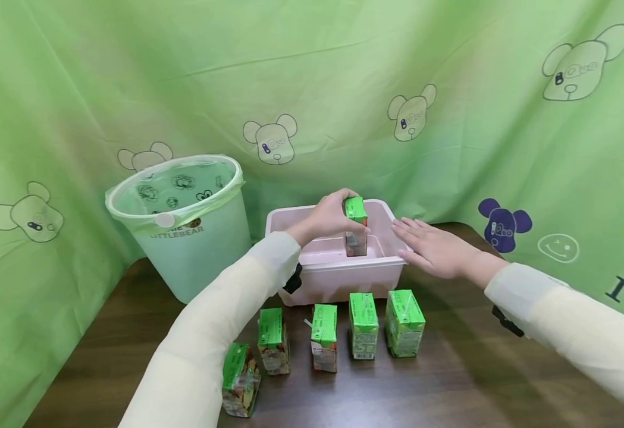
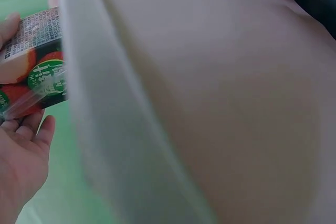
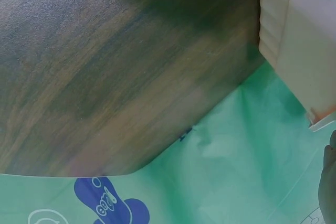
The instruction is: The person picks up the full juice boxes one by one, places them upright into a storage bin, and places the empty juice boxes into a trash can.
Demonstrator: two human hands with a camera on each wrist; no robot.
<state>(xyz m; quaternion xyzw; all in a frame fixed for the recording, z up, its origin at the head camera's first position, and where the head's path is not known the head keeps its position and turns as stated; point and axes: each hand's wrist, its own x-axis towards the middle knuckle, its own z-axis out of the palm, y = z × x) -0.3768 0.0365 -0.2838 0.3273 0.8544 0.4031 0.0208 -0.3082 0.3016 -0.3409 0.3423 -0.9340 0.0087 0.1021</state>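
Observation:
My left hand (image 1: 330, 215) grips a juice box (image 1: 356, 229) with a green top, upright over the inside of the pink plastic bin (image 1: 338, 279). In the left wrist view, the juice box (image 2: 39, 66) shows fruit pictures and a clear straw on its side, with thumb and fingers at opposite edges. My right hand (image 1: 435, 246) has straight fingers, its fingertips at the bin's right rim. Several more juice boxes stand in front of the bin, among them a middle juice box (image 1: 325, 339) and the rightmost juice box (image 1: 405, 324).
A pale green trash can (image 1: 199, 255) with a liner stands left of the bin. Green fabric (image 1: 338, 71) printed with bear heads hangs behind and around the dark wooden table (image 1: 451, 380). The leftmost juice box (image 1: 241, 380) is close beside my left sleeve (image 1: 210, 333).

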